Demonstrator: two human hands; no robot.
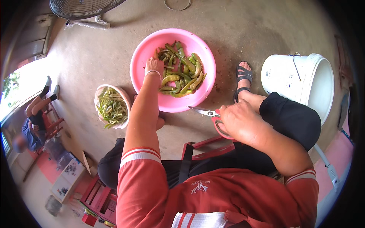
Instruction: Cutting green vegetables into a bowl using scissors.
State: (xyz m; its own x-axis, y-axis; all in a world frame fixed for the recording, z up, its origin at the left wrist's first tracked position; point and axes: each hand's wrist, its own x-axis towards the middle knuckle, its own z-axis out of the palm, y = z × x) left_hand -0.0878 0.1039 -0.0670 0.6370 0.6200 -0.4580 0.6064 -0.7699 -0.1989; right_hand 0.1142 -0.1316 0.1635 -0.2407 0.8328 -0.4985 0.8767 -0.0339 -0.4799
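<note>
Whole green peppers (185,71) lie in a wide pink plastic basin (174,105) on the floor before me. My left hand (154,65) reaches into the basin's left part, its fingers down at the peppers there; whether they grip one is hidden. Right of the basin's lower rim, my right hand (238,119) holds red-handled scissors (209,113), with the blades pointing left towards the rim. A small lined bucket (127,105) stands left of my left forearm and holds cut green pepper pieces (111,108).
A large white bucket (285,77) lies tipped on its side at the right, by my sandalled foot (244,75). A person (37,125) sits on a red chair at the far left. A woven round basket (82,10) is at the upper left.
</note>
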